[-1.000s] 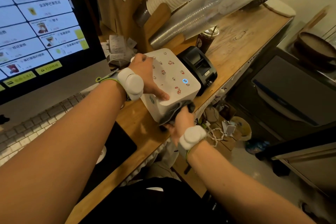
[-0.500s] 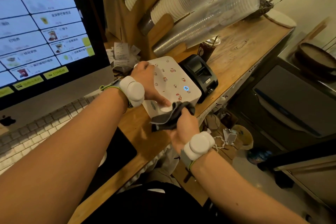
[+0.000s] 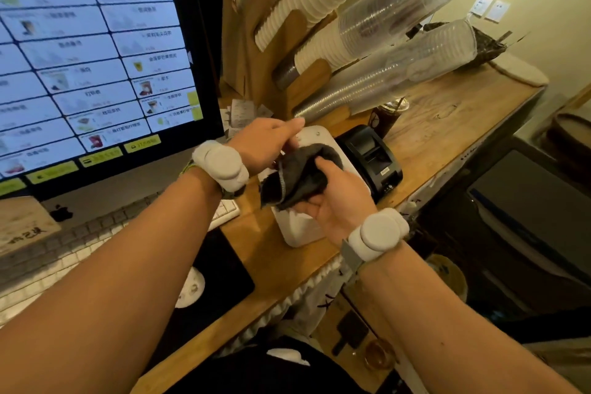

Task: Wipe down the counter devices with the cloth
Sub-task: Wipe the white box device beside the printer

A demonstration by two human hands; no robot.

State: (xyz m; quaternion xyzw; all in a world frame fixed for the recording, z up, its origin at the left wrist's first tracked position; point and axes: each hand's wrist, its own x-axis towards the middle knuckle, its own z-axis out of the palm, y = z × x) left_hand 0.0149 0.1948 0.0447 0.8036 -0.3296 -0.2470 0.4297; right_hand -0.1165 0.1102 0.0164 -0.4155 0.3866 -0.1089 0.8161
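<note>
A small white box-shaped device (image 3: 298, 233) stands on the wooden counter (image 3: 447, 125). My right hand (image 3: 335, 205) grips a bunched dark grey cloth (image 3: 299, 174) and holds it on the device's top. My left hand (image 3: 267, 144) lies on the far left of the device's top with its fingers stretched out, its thumb side touching the cloth's edge. A black receipt printer (image 3: 372, 158) sits right beside the white device. Both hands and the cloth hide most of the device's top.
A large lit monitor (image 3: 96, 57) and a white keyboard (image 3: 64, 243) stand to the left, with a mouse (image 3: 192, 288) on a black pad. Tilted stacks of paper and clear plastic cups (image 3: 383, 73) overhang the counter behind the devices. An iced drink (image 3: 387, 115) stands behind the printer.
My right hand has lifted the cloth from the white device's front face up onto its top. My left hand has shifted back along the top. The view has moved closer.
</note>
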